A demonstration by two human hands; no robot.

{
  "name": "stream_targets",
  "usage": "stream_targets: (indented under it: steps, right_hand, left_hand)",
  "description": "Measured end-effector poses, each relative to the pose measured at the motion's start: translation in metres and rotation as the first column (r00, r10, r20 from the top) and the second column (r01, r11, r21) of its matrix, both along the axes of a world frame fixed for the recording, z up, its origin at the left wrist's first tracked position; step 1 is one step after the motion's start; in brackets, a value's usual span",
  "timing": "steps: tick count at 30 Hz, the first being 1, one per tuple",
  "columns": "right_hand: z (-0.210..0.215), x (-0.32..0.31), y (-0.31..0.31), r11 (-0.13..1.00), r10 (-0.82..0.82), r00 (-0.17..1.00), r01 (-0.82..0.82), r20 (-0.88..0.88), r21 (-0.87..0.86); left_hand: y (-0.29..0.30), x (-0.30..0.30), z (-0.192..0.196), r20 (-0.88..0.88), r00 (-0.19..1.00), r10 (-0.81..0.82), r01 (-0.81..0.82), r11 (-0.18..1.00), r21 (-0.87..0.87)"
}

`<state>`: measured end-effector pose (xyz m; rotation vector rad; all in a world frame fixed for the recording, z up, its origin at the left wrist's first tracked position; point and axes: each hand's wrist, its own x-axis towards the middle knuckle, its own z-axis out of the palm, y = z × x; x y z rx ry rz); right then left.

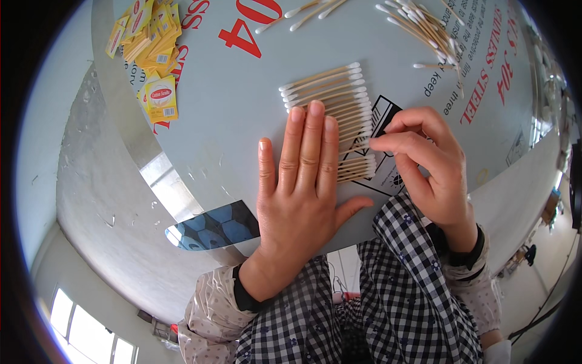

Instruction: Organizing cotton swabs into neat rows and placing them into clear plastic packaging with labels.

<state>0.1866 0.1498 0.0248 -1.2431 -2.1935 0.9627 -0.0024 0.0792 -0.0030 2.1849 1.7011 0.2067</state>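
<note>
Side by side in a column in front of me lie several cotton swabs, with pale wooden sticks and white tips. My left hand is flat over their left part, fingers stretched, thumb out to the side. It covers many of the left tips. At the right edge of the row is my right hand, its fingers bent and apart. Its index fingertip meets the white end of one slightly slanted swab. A small gap separates that swab from a lower group of swabs. No object shows inside the right hand.
A heap of small yellow packets lies at the far left of the grey metal table. Loose swabs lie piled at the far right, with a few others at the far edge. A blue patterned piece sits at the near left edge.
</note>
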Motion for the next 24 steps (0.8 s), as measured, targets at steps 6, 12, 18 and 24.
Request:
stream_targets:
  steps: [6,12,18,24]
  right_hand:
    - [0.0007,0.0028,-0.0005,0.999,-0.007,1.0,0.007,-0.006,-0.049]
    - [0.0003,-0.0027,0.0025,0.999,-0.039,0.999,0.039,0.003,-0.03]
    - [-0.0011,-0.0025,0.0035,1.0,-0.019,1.0,0.019,0.019,0.001]
    - [0.0003,0.0017,0.0011,0.999,-0.002,1.0,0.002,0.001,-0.044]
  left_hand:
    - [-0.0013,0.0021,-0.0028,0.004,1.0,0.004,-0.004,1.0,0.011]
    - [-0.0002,0.0025,-0.0019,0.009,1.0,0.005,-0.005,1.0,0.007]
    - [-0.0003,0.0028,-0.0021,0.011,1.0,0.007,-0.007,1.0,0.017]
    - [0.0002,0.003,-0.0015,0.012,1.0,0.008,-0.008,1.0,0.015]
